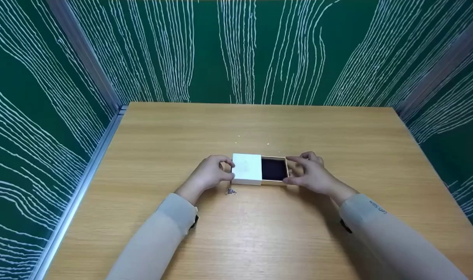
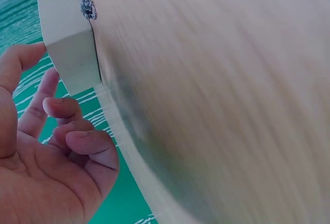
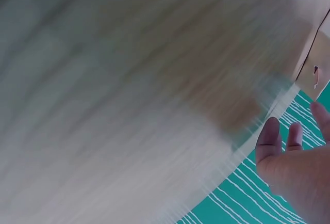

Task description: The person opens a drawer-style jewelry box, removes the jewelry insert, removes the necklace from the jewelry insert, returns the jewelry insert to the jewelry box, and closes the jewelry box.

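- Two hands work on one small box in the middle of the desk (image 1: 260, 241). Nearest is a tiny silver chain (image 1: 231, 191), just beside the box — keep sleeves from sweeping it away.
- Left hand (image 1: 209, 175) has curled fingers pinching the white sleeve (image 1: 247, 168) at its left end. Best to hold it firm and flat so it does not slide.
- Right hand (image 1: 310, 174) has thumb and fingers pinching the end of the tan drawer (image 1: 287, 171), which sticks out to the right and shows its dark lining (image 1: 274, 169).
- Move the drawer straight and slow — a crooked push or pull could jam it.
- Farther back, a few little crumbs (image 1: 239, 136) lie on the wood, before the green walls (image 1: 236, 50).
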`<state>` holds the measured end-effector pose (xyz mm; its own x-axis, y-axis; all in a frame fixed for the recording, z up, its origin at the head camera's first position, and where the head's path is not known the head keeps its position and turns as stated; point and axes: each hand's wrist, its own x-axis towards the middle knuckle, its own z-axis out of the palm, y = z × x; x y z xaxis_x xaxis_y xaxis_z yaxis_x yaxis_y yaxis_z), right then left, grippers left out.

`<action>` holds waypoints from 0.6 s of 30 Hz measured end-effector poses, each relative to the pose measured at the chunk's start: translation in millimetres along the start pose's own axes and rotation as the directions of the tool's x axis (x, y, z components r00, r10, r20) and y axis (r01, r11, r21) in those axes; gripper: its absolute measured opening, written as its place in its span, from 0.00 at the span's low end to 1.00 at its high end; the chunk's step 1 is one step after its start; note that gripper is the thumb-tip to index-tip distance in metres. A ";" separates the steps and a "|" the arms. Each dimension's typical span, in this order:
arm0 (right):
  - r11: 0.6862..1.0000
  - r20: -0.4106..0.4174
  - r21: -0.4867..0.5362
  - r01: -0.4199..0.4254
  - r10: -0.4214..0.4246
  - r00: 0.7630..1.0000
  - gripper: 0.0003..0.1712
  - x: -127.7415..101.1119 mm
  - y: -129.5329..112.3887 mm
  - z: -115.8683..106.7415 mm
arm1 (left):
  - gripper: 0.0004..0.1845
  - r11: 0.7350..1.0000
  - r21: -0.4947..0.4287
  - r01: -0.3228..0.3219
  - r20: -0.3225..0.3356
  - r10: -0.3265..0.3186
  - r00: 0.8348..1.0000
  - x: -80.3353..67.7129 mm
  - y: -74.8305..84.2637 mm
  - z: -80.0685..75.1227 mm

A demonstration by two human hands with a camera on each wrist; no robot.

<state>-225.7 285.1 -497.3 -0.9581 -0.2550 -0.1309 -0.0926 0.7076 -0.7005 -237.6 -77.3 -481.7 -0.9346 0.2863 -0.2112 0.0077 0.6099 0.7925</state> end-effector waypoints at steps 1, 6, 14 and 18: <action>1.000 0.004 -0.006 -0.003 0.003 1.000 0.58 0.0 0.4 -0.3 | 0.21 1.000 -0.005 0.009 0.000 -0.009 1.000 -0.4 0.0 -0.2; 0.999 0.014 -0.044 0.015 -0.015 1.000 0.58 1.4 1.5 -2.2 | 0.37 0.999 -0.005 0.050 0.001 -0.050 0.999 -1.6 0.0 -1.6; 0.999 0.031 -0.045 0.003 -0.001 1.000 0.57 3.9 2.5 -3.7 | 0.37 0.998 -0.029 0.049 0.061 -0.047 0.997 0.2 1.4 -3.3; 0.999 0.035 -0.033 -0.013 0.014 0.999 0.57 6.0 -0.6 -4.4 | 0.36 0.999 -0.013 0.031 0.068 -0.030 0.997 1.3 2.4 -5.7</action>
<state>-232.5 286.1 -494.5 -0.9493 -0.2674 -0.1651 -0.0887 0.7320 -0.6755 -240.9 -79.7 -476.8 -0.9082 0.3171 -0.2733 -0.0260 0.6088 0.7929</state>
